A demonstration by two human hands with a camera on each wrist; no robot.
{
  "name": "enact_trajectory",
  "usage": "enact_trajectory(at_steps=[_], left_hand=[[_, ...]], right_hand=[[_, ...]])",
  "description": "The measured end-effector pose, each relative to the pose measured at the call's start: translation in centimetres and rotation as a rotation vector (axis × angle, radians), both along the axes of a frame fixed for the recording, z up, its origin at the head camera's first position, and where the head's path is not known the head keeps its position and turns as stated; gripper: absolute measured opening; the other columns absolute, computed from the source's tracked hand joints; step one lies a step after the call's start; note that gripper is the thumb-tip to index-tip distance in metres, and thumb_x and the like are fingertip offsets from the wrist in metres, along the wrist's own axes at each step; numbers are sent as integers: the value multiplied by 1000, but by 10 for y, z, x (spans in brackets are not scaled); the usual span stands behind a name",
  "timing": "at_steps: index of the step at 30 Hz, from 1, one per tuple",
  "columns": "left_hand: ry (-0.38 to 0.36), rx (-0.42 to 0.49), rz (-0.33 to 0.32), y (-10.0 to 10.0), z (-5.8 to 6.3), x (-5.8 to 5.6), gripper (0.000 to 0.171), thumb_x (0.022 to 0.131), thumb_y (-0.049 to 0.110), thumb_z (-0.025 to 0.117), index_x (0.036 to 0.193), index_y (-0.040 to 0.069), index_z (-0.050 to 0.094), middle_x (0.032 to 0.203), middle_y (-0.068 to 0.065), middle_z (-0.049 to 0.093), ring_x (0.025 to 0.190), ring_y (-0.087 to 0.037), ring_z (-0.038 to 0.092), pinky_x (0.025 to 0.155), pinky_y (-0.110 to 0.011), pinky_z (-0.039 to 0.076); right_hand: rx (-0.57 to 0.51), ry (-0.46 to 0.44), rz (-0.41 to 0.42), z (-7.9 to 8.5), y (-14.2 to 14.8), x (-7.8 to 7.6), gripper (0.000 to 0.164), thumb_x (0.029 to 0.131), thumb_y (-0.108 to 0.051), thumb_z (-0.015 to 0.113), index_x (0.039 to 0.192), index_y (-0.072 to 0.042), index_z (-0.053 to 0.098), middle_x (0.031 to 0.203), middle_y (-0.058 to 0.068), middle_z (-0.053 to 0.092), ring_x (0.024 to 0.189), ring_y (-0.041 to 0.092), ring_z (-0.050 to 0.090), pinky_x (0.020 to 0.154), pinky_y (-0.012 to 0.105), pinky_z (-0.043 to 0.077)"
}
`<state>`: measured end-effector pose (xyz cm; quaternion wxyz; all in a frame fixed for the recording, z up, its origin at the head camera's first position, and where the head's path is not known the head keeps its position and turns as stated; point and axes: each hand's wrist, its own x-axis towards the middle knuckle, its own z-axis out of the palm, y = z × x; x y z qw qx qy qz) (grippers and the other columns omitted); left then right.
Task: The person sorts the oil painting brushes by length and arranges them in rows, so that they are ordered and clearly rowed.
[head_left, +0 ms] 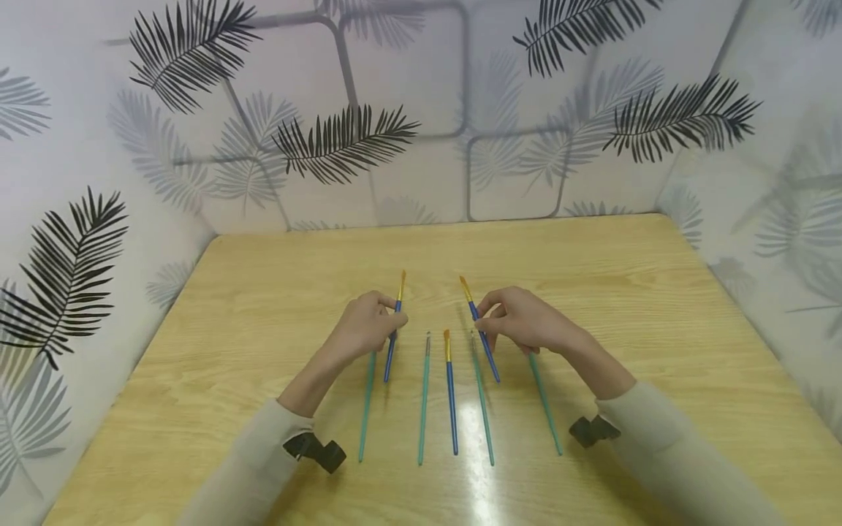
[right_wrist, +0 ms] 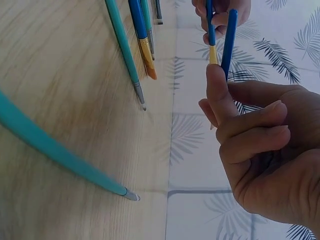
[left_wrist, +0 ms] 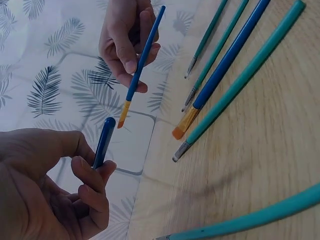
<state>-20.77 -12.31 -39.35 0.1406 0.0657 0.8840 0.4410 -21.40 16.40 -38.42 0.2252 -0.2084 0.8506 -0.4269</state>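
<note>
My left hand (head_left: 370, 321) pinches a blue paintbrush (head_left: 390, 358) between thumb and fingers, its orange bristles pointing away from me. In my right hand (head_left: 526, 318) is another blue paintbrush (head_left: 489, 349), held the same way and leaning left at its bristle end. Both wrist views show these brushes raised above the table. Between the hands a third blue paintbrush (head_left: 452, 409) lies on the wood, flanked by a teal paintbrush (head_left: 424, 409) on its left and a second teal paintbrush (head_left: 483, 413) on its right. The outer teal brushes lie partly hidden under the hands.
The outer left teal paintbrush (head_left: 366, 413) and the outer right teal paintbrush (head_left: 545, 405) lie roughly lengthwise on the wooden table (head_left: 263, 277). Behind the table's far edge hangs a pale leaf-patterned backdrop (head_left: 408, 183), which also runs along both sides.
</note>
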Motion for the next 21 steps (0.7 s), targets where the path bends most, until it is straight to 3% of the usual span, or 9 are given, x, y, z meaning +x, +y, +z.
enact_trajectory(at_steps=[8,15,21], left_hand=[[8,13,25,1,4,-11,49,93,21,55,135,-4,54,44,4,44,37,-10,35,38,-21,23],[3,38,34,0,5,-18,47,93,21,55,132,-5,56,47,0,50,39,-9,38,41,-21,29],[7,66,4,2,4,-24,46,96,21,54,134,-6,55,48,1,52,40,-10,37,43,-21,27]], right_hand=[[-20,18,-26,0,-8,-8,36,102,-22,57,129,1,56,79,14,74,31,7,29,35,24,32],[-33,8,-51,-3,-15,-15,35,102,-23,57,129,-1,56,81,16,74,32,5,29,35,24,30],[-21,21,-73,-5,-15,-17,35,101,-24,58,128,-2,57,80,13,74,32,5,29,34,23,31]])
